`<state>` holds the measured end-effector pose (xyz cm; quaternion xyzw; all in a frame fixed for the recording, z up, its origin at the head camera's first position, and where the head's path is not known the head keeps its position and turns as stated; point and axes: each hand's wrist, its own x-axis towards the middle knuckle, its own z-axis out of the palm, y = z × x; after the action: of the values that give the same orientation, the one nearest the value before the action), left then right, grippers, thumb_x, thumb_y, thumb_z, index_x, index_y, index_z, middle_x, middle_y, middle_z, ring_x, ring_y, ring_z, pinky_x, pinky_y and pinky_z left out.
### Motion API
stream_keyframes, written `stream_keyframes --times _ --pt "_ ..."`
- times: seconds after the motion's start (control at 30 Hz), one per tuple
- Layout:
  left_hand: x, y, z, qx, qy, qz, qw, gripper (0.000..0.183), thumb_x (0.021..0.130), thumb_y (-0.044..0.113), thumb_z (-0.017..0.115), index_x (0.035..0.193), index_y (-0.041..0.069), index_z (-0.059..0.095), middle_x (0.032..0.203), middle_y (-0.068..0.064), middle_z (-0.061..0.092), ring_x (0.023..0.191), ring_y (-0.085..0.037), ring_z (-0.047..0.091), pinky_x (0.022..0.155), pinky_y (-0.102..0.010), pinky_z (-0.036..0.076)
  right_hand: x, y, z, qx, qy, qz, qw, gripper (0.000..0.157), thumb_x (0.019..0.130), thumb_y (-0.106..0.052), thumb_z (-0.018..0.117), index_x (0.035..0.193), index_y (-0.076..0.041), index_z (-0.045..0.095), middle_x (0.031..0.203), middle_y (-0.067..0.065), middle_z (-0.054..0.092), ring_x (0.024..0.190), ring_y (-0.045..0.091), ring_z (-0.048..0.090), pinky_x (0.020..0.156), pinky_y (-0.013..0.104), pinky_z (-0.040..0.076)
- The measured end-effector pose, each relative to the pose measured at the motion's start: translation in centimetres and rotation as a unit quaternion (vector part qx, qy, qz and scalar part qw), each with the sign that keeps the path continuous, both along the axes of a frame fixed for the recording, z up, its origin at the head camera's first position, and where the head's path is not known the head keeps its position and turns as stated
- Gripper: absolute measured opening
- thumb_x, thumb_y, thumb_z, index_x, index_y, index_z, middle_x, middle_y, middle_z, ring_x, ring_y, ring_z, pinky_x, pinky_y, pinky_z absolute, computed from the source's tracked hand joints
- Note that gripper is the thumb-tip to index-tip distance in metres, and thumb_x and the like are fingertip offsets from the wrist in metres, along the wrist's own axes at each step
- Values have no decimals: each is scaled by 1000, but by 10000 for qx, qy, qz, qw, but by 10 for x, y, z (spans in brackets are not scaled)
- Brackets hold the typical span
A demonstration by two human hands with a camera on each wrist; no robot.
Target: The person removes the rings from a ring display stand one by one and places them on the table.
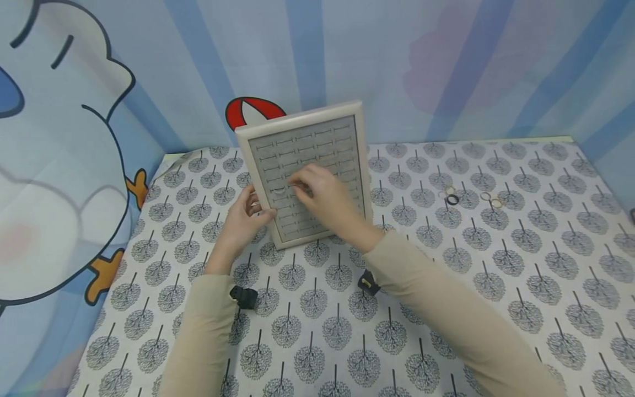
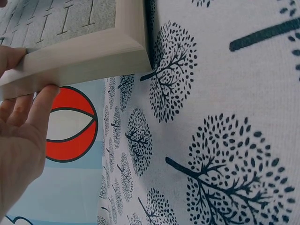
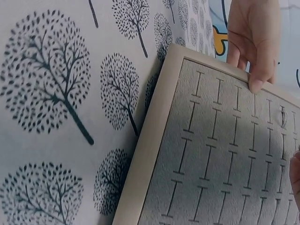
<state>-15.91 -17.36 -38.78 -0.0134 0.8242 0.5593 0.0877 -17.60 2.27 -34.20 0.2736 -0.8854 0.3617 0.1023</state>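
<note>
A ring display board with a pale frame and a grey slotted pad stands tilted on the table. My left hand grips its left edge, thumb on the front and fingers behind; the left wrist view also shows this grip on the frame. A silvery ring sits in one of the slots near that edge. Just right of it, my right hand pinches a small thin ring against the pad. The fingertips mostly hide this ring, and the right wrist view catches only the hand's edge.
Several loose rings lie on the table to the right, among them a black ring and a gold-coloured ring. A tree-patterned cloth covers the table. Behind it hangs a cartoon-printed backdrop.
</note>
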Motion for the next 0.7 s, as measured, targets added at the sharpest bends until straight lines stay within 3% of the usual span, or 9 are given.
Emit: stream_keyframes --times 0.33,0.7 --pt "0 -1 0 106 31 -66 9999 67 91 14 60 147 23 26 138 -12 47 132 -30 45 109 -48 42 -2 -17 -7 406 -179 54 9990 21 92 -14 59 111 -8 65 112 5 66 107 18 61 99 28 50" --pt "0 0 0 177 -35 -48 9998 67 91 15 60 148 24 25 141 -10 45 133 -28 44 109 -47 42 1 -26 -10 558 43 37 9984 20 92 -14 60 109 -7 68 109 5 64 101 16 63 92 22 53"
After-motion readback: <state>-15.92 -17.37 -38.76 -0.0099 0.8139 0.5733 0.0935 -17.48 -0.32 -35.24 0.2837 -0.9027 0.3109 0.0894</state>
